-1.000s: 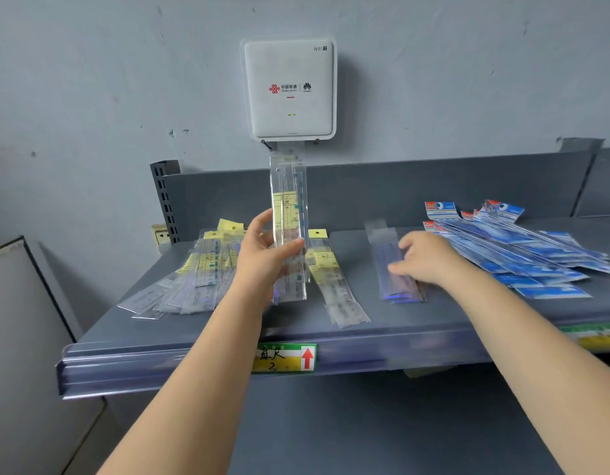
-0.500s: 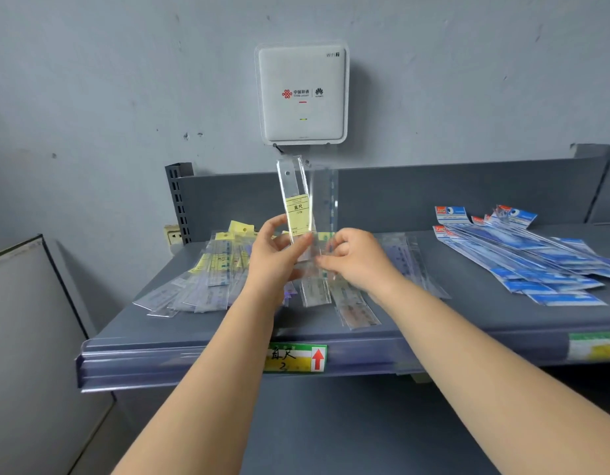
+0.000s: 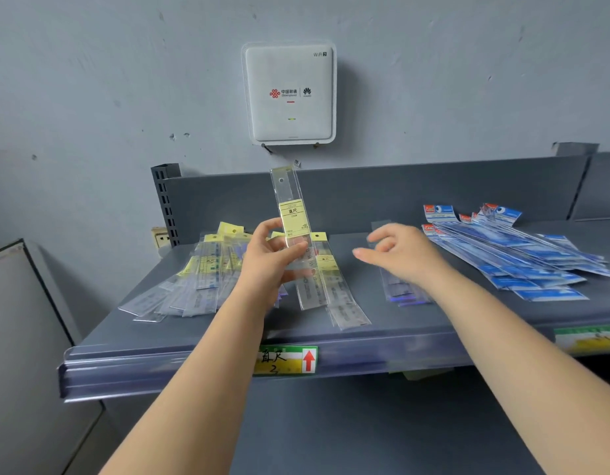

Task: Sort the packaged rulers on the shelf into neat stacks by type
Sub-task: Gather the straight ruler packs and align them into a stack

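Note:
My left hand (image 3: pixel 269 265) grips a clear packaged ruler with a yellow label (image 3: pixel 291 214), held upright above the grey shelf (image 3: pixel 416 323). My right hand (image 3: pixel 403 252) hovers with loose fingers and holds nothing, above a small stack of clear bluish rulers (image 3: pixel 404 293). A fanned heap of yellow-tagged clear rulers (image 3: pixel 194 279) lies at the shelf's left. Two or three more yellow-tagged rulers (image 3: pixel 334 289) lie in the middle, partly behind my left hand. Several blue-packaged rulers (image 3: pixel 523 262) are spread at the right.
A white WiFi box (image 3: pixel 289 94) hangs on the wall above the shelf's back panel (image 3: pixel 416 190). A green-yellow price label with a red arrow (image 3: pixel 285 359) sits on the shelf's front rail. A grey cabinet (image 3: pixel 19 337) stands at the left.
My right hand has let go near the upright ruler and moved right, back over the bluish stack. My left hand still holds the upright ruler; one package is gone from it.

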`<action>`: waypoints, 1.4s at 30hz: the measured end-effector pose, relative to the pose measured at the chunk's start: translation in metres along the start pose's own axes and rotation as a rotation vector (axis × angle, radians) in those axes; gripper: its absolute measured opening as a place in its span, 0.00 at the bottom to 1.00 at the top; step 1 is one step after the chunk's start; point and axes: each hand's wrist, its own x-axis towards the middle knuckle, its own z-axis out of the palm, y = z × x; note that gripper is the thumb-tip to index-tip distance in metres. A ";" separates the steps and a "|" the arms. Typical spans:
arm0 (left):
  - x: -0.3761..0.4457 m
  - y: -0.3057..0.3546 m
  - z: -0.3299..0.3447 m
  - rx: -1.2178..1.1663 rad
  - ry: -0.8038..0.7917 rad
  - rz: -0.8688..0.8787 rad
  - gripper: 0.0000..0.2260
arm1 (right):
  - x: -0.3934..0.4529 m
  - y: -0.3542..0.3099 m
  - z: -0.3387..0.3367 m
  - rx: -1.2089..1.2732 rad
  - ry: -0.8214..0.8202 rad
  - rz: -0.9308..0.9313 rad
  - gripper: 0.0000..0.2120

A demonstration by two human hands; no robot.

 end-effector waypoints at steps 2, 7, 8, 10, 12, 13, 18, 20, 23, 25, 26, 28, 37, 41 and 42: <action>0.000 0.000 0.000 -0.011 -0.021 0.017 0.17 | -0.008 -0.018 0.018 0.147 -0.169 -0.033 0.17; -0.001 0.000 0.004 -0.003 -0.019 0.073 0.18 | -0.011 -0.029 0.053 0.081 -0.119 -0.135 0.16; -0.002 0.002 0.004 -0.015 0.011 0.072 0.18 | -0.010 -0.027 0.054 0.110 -0.063 -0.144 0.16; -0.003 0.006 -0.001 0.007 0.075 0.074 0.18 | -0.006 -0.022 0.050 0.097 0.010 -0.162 0.17; -0.006 0.012 -0.015 0.103 0.104 0.096 0.16 | -0.002 -0.017 0.046 -0.117 -0.014 -0.162 0.23; -0.008 0.016 -0.025 0.154 0.115 0.106 0.15 | 0.000 -0.016 0.045 -0.238 -0.044 -0.145 0.26; -0.007 0.049 -0.090 0.441 0.194 0.050 0.12 | 0.008 -0.033 0.047 -0.347 -0.133 -0.142 0.28; -0.004 0.065 -0.113 0.551 0.199 -0.064 0.13 | 0.013 -0.048 0.054 -0.121 -0.178 -0.102 0.23; -0.004 0.081 -0.138 0.603 0.195 -0.291 0.12 | 0.020 -0.070 0.070 0.259 -0.393 0.153 0.24; -0.003 0.082 -0.147 0.623 0.162 -0.403 0.13 | 0.025 -0.080 0.086 0.275 -0.496 0.268 0.28; -0.002 0.079 -0.148 0.647 0.138 -0.439 0.14 | 0.028 -0.082 0.093 0.210 -0.509 0.279 0.30; 0.000 0.072 -0.147 0.727 0.084 -0.462 0.16 | 0.031 -0.088 0.110 0.058 -0.505 0.254 0.30; 0.020 0.055 -0.137 0.673 0.071 -0.421 0.19 | 0.041 -0.108 0.146 0.382 -0.440 0.291 0.20; 0.018 0.050 -0.129 0.819 0.092 -0.356 0.30 | 0.044 -0.106 0.150 0.383 -0.442 0.299 0.23; 0.019 0.049 -0.126 0.803 0.100 -0.340 0.32 | 0.044 -0.105 0.151 0.364 -0.450 0.306 0.23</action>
